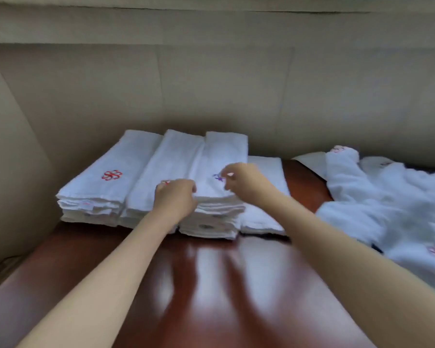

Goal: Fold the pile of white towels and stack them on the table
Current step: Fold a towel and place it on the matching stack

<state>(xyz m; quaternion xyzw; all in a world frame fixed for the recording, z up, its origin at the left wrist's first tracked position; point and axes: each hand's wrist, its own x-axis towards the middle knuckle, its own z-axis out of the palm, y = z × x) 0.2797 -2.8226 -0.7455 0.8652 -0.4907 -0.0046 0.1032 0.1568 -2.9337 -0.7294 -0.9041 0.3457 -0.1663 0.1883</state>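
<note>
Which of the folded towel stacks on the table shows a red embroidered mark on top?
The leftmost stack: its top towel carries a red mark, fully visible. The stack under the hands shows a purple mark; the low rightmost one shows none.

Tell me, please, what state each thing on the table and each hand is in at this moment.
left stack: folded, several layers, red emblem on top.
middle stack: folded, beside the left stack.
right stack: folded, both hands at its top towel.
low stack: folded, far fewer layers.
unfolded pile: crumpled, not yet folded.
left hand: fingers curled at the top towel's near edge.
right hand: fingers curled above the towel; grip unclear.
table: glossy, bare in front.
</note>
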